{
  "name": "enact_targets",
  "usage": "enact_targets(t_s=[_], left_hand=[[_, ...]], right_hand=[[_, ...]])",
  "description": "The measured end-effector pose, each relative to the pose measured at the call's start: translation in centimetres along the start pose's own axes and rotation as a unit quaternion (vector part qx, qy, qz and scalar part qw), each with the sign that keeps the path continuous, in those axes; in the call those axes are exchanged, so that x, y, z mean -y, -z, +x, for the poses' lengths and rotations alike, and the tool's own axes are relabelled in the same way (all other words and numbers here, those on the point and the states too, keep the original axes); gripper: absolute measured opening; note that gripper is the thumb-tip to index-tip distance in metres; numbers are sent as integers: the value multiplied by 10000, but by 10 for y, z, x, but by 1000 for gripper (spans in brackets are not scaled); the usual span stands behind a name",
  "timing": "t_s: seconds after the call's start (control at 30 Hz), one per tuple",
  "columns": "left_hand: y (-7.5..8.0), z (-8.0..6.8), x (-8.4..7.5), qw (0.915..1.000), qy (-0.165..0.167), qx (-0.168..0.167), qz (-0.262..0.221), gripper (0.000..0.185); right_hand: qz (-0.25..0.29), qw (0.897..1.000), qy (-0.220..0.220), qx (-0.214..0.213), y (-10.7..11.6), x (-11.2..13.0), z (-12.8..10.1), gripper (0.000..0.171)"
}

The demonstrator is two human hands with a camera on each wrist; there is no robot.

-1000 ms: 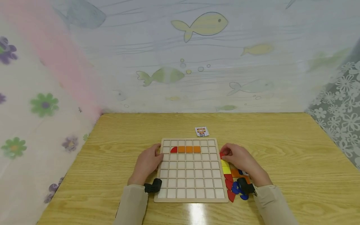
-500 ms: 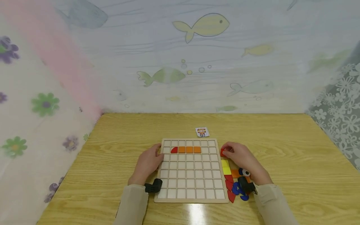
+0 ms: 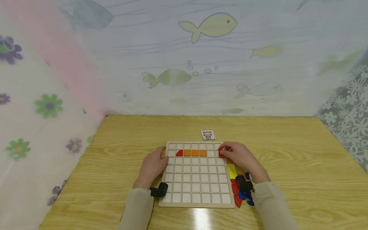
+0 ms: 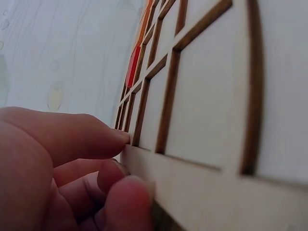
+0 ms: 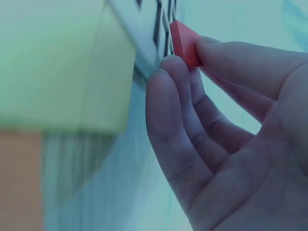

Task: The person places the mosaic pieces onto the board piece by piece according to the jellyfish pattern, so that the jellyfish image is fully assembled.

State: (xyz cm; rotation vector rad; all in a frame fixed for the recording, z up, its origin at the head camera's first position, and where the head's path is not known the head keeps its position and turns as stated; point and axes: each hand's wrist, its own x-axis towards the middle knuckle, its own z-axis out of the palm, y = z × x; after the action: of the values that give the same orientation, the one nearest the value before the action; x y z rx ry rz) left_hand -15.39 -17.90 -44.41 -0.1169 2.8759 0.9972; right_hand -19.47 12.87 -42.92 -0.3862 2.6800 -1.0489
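A square wooden grid board [image 3: 196, 205] lies on the table; its second row holds a red quarter-round tile [image 3: 179, 153] beside three orange square tiles [image 3: 195, 153]. My left hand [image 3: 150, 166] holds the board's left edge; in the left wrist view the thumb lies on the rim [image 4: 137, 156] and the other fingertips are bent against its side. Between thumb and fingertips my right hand [image 3: 240, 156] pinches a red tile [image 5: 185, 44], over the board's right rim near the second row. Fingers partly hide that tile's shape.
Right of the board lie yellow square tiles [image 3: 232, 171], red tiles [image 3: 235, 188] and blue pieces [image 3: 244, 195], partly hidden by the right wrist camera [image 3: 244, 183]. A small printed pattern card [image 3: 208, 134] lies behind the board. A painted wall [image 3: 172, 95] borders the table's back.
My right hand has lifted the red tile from the pile's far end and brought it left over the board's right rim. The left hand stays at the left edge.
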Motion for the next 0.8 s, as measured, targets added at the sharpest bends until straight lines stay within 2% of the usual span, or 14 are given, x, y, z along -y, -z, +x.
enact_targets(t_s=[0.17, 0.4, 0.6, 0.8], left_hand=[[-3, 0, -1, 10000, -4, -75, -45, 48], [-4, 1, 0, 10000, -45, -42, -41, 48], [-3, 1, 1, 10000, -76, 19, 49, 48], [-3, 2, 2, 10000, -6, 45, -4, 49]], right_hand=[[360, 9992, -106, 147, -6, 5, 7, 18], [-210, 9997, 86, -29, -12, 11, 13, 17], [-183, 9996, 122, -150, -20, 15, 15, 13], [-402, 9985, 207, -321, -25, 19, 18, 9]])
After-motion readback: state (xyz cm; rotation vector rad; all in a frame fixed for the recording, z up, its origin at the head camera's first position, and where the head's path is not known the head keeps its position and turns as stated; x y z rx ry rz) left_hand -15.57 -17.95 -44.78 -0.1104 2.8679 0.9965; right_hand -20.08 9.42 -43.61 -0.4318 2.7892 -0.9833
